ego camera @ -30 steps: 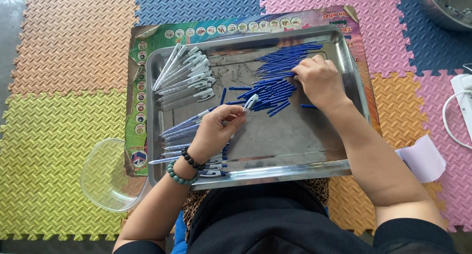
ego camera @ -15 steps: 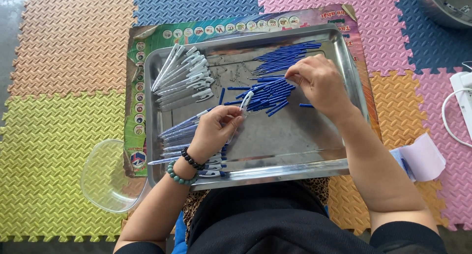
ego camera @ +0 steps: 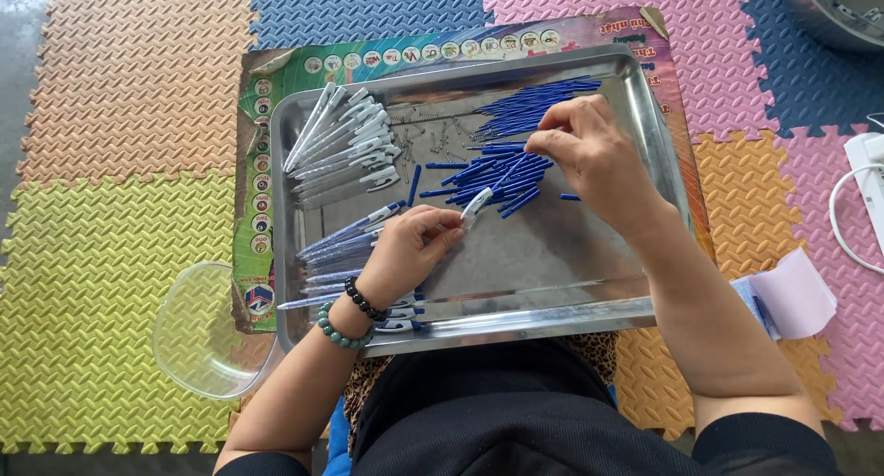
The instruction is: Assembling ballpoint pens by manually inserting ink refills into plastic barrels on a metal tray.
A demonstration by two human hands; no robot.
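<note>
Nearest to us, our left hand [ego camera: 405, 255] pinches a white pen barrel [ego camera: 476, 203] between thumb and fingertips, its clip end pointing up toward the other hand. Just under and to the outside of that wrist lies a fan of assembled pens [ego camera: 345, 246], a fair number, which we judge to be the finished share of the work. A little farther out, our right hand [ego camera: 594, 154] closes its thumb and forefinger on a single blue refill [ego camera: 516, 168] at the edge of the blue refill pile [ego camera: 516, 149], which spreads beneath and beyond those fingers. Beyond the left hand, toward the far left corner, a stack of empty white barrels [ego camera: 345, 145] waits, and between that stack and the refills a scatter of small springs [ego camera: 433, 135] lies loose. Both supplies look sizeable, so we judge that we are somewhere in the middle, with much left to fit together. Everything sits in a shallow metal tray [ego camera: 552, 283] across our lap, resting on a printed cardboard sheet [ego camera: 267, 89]. Outside the left forearm stands a clear plastic bowl [ego camera: 198, 333]; past the right forearm lies a pale paper slip [ego camera: 792, 292]. The floor is a patchwork of coloured foam mats [ego camera: 110, 163], with a metal basin [ego camera: 843, 11] at the far right corner.
</note>
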